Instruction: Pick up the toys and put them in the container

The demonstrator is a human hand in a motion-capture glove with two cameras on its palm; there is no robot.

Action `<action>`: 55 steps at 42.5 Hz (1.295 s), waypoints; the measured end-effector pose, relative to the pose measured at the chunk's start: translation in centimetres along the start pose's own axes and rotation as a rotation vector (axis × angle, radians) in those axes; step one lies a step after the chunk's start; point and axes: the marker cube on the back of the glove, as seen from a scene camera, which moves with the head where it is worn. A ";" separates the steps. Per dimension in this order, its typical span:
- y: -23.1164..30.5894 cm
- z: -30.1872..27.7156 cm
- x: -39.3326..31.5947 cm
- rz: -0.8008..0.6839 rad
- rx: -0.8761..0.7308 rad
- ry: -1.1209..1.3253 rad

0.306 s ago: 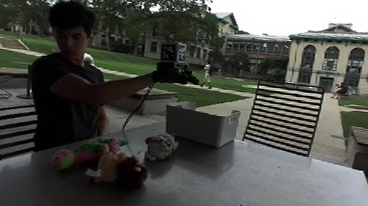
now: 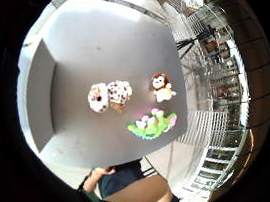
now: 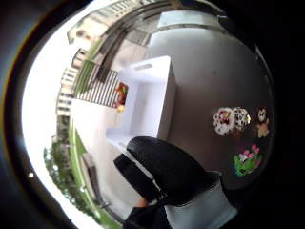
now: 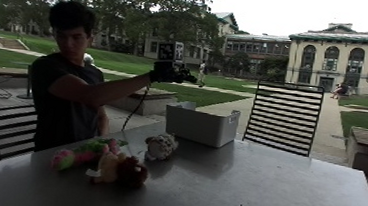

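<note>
The black-gloved right hand [image 4: 168, 72] hangs above the white plastic container [image 4: 202, 123], fingers curled on nothing visible, while the spotted, lion and green-pink plush toys [image 4: 102, 158] lie on the grey table [image 4: 263, 190], unpicked.

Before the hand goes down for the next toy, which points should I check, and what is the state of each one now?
1. Gloved right hand free of any toy: cannot tell; it is raised above the table, near the white container.
2. Container upright, opening free: ok; one toy already lies inside.
3. Toys left on the table: ok; spotted toy, lion toy, green and pink toy.
4. Toys apart enough to take one alone: ok; the palm views show gaps between them.
5. Way down to the toys free: ok; nothing stands between hand and toys.
</note>
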 end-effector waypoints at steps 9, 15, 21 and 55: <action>2.1 0.0 6.5 0.171 0.009 0.080; 6.0 0.1 10.2 0.205 -0.008 0.071; 9.4 0.9 14.9 0.256 -0.023 0.091; 24.8 20.6 25.5 0.504 -0.275 -0.039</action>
